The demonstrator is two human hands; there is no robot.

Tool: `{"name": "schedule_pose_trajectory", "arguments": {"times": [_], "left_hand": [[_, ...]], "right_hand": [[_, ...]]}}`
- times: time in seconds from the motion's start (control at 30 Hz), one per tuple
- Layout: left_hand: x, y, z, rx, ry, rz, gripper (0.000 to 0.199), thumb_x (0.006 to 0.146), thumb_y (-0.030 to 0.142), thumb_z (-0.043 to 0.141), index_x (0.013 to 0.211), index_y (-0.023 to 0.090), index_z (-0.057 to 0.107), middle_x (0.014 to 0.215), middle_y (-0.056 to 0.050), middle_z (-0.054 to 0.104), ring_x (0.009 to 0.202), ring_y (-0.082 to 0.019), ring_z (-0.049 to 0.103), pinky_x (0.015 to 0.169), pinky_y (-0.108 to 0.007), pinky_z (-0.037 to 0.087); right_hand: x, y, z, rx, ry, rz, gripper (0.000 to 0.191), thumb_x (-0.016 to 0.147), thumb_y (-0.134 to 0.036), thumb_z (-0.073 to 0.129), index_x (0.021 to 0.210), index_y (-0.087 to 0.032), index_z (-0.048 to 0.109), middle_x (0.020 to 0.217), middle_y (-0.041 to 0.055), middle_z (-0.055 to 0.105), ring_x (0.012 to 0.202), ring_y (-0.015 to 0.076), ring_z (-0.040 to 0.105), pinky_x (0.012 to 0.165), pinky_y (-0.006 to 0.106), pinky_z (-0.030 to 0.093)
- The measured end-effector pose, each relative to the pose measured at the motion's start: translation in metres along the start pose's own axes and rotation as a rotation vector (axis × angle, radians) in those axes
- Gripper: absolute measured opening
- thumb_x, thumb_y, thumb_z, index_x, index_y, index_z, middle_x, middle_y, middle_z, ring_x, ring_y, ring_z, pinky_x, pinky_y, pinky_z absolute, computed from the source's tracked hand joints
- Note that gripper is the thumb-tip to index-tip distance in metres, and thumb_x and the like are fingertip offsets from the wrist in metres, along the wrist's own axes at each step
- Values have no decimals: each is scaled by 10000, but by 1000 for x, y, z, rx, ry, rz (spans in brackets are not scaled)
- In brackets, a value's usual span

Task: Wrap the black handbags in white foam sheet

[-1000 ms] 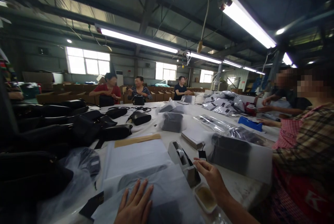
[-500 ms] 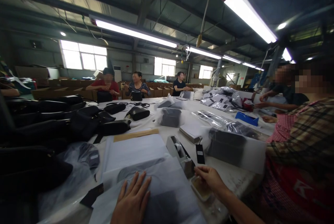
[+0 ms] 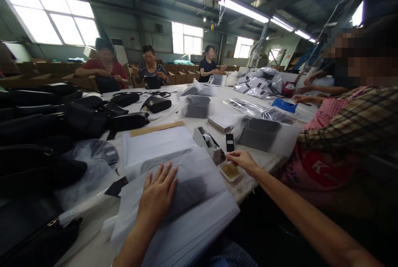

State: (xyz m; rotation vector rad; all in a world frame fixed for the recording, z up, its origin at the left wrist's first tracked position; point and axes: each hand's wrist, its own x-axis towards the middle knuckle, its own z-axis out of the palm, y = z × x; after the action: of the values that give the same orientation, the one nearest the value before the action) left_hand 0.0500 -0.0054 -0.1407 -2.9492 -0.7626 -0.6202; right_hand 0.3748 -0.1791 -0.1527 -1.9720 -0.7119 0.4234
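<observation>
My left hand [image 3: 158,194] lies flat with fingers spread on thin white paper [image 3: 214,205], over a dark bag [image 3: 189,194] that shows through the sheet. More white sheets lie beneath. Pinched at the end of a tape dispenser [image 3: 207,140], my right hand [image 3: 244,161] has thumb and forefinger together; what is between them is too small to make out. Just below it sits a small dish [image 3: 230,171] with a yellowish pad.
Black bags [image 3: 83,117] crowd the left. Wrapped bags [image 3: 259,132], a card stack [image 3: 220,122] and a black tag [image 3: 229,142] lie beyond the dispenser. A person in a plaid sleeve [image 3: 338,122] is close at right; others work across the table [image 3: 174,122].
The view has tilted down, so the scene sits higher and more of both forearms shows. My left hand still rests on the paper, and my right hand is still at the dispenser.
</observation>
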Motion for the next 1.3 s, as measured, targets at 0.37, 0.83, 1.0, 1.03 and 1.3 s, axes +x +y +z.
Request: {"name": "schedule_pose_trajectory", "arguments": {"times": [0.37, 0.83, 1.0, 1.03, 1.3], "left_hand": [[-1, -1, 4, -13, 31, 11, 427, 995, 332, 375, 1398, 260, 498, 1490, -51, 454, 1385, -299, 407, 1098, -570, 355], [1, 2, -3, -18, -17, -20, 412, 1002, 334, 385, 1397, 284, 492, 1500, -23, 443, 1399, -279, 388, 1113, -551, 356], [1, 4, -5, -25, -6, -27, 406, 1000, 326, 391, 1389, 301, 503, 1491, -22, 459, 1396, -277, 393, 1123, -538, 352], [1, 4, -6, -25, -4, -27, 406, 1000, 325, 390, 1389, 300, 504, 1489, -26, 461, 1397, -274, 392, 1126, -532, 349], [1, 3, -5, -4, -38, -24, 410, 1009, 332, 366, 1400, 301, 485, 1509, -12, 429, 1401, -275, 386, 1118, -550, 355]], "right_hand": [[-29, -20, -62, -760, -114, -713, 282, 937, -234, 489, 1055, -240, 745, 1084, 83, 738, 975, 228, 658, 922, 360, 462], [3, -123, 32, -589, -563, -1034, 290, 923, -460, 541, 925, -255, 745, 863, 46, 725, 796, 170, 640, 743, 260, 428], [36, -153, 84, -654, -730, -1123, 233, 861, -435, 620, 797, -243, 737, 746, -2, 707, 669, 135, 611, 595, 231, 353], [42, -158, 91, -690, -752, -1128, 213, 842, -424, 644, 780, -242, 737, 729, -6, 709, 654, 135, 609, 571, 230, 333], [71, -181, 116, -910, -744, -1072, 388, 651, -544, 804, 918, -272, 736, 640, -15, 694, 613, 166, 603, 549, 247, 277]]}}
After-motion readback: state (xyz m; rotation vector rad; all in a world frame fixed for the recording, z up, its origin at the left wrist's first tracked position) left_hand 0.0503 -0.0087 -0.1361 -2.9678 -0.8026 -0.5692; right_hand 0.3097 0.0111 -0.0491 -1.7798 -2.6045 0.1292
